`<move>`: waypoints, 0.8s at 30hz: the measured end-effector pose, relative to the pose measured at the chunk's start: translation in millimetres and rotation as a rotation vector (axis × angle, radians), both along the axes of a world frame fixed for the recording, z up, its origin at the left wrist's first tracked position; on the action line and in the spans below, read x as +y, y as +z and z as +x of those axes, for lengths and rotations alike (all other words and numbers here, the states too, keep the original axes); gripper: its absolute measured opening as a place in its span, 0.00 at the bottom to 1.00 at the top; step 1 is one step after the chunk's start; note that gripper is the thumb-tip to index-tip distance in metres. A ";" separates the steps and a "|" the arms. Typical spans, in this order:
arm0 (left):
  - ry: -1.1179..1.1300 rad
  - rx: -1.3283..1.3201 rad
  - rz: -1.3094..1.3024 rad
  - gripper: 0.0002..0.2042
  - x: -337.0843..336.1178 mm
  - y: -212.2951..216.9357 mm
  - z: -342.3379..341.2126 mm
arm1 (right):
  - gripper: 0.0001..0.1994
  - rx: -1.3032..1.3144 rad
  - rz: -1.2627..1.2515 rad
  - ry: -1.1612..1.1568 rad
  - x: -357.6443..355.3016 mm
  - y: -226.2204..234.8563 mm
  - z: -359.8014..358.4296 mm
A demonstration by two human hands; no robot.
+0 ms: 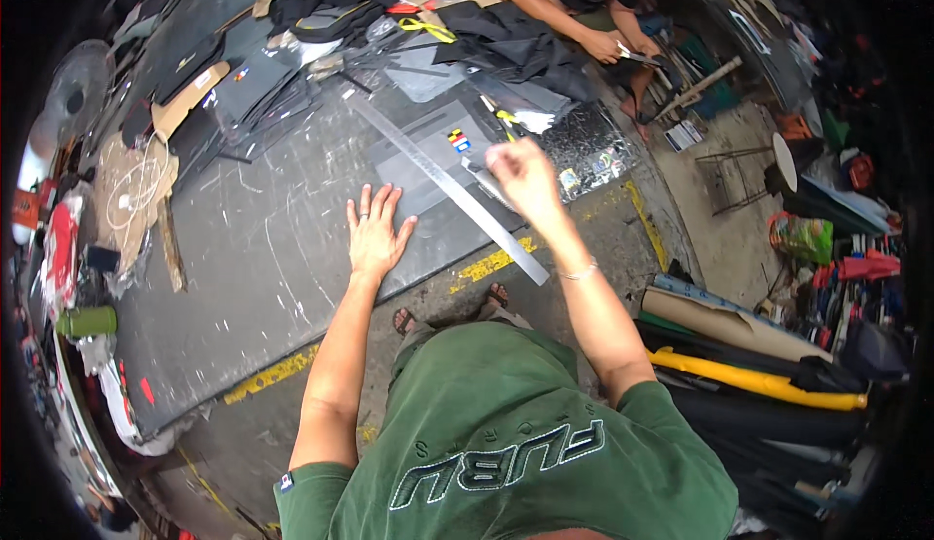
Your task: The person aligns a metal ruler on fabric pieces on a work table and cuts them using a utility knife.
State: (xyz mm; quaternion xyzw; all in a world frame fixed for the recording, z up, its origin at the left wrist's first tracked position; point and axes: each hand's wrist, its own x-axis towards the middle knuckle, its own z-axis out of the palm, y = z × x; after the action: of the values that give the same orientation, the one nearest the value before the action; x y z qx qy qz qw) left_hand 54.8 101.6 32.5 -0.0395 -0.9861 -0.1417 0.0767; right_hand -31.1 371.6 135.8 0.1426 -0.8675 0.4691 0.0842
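Observation:
My left hand (pixel 377 234) lies flat with fingers spread, a ring on one finger, at the left edge of a dark grey sheet (pixel 413 185) on the work table. A long metal ruler (pixel 443 178) crosses the sheet diagonally, its near end sticking out past the table edge. Above the sheet, right of the ruler, my right hand (pixel 523 178) is raised with its fingers curled together, slightly blurred. Whatever it may hold is too small to make out. A small multicoloured label (pixel 458 140) sits on the sheet close to those fingers.
Black fabric scraps (pixel 516 44) and a yellow strip (pixel 426 29) pile up at the back. Cardboard (pixel 190 97) and a coiled white cord (pixel 136 190) lie left. Another person (pixel 574 5) sits at the far right, handling scissors. Rolls of material (pixel 730 321) are stacked at the right.

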 end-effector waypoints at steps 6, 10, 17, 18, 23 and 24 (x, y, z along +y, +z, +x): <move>-0.004 -0.004 0.020 0.31 1.9 4.7 -2.2 | 0.11 0.380 -0.980 0.637 31.1 226.6 94.8; 0.017 -0.035 0.005 0.31 -0.1 0.3 2.4 | 0.11 0.587 -0.868 0.876 27.7 307.7 155.3; 0.005 -0.014 0.010 0.31 0.4 2.3 -1.4 | 0.10 0.277 -0.470 0.839 33.9 340.0 164.5; 0.003 -0.008 0.010 0.31 0.1 2.6 -2.2 | 0.09 0.207 -0.483 0.888 40.8 339.6 163.2; 0.014 -0.005 0.007 0.32 -0.8 -0.7 0.9 | 0.10 0.013 -0.356 0.951 62.8 345.3 161.0; 0.007 0.000 0.005 0.31 0.4 -0.8 -0.5 | 0.10 0.014 -0.362 0.949 44.8 339.3 155.8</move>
State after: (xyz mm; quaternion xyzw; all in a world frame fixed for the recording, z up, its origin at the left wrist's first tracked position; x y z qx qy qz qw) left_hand 54.3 102.0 31.7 -0.0356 -0.9859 -0.1440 0.0771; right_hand 124.6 416.4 475.1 0.5072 -0.6113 0.5977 -0.1088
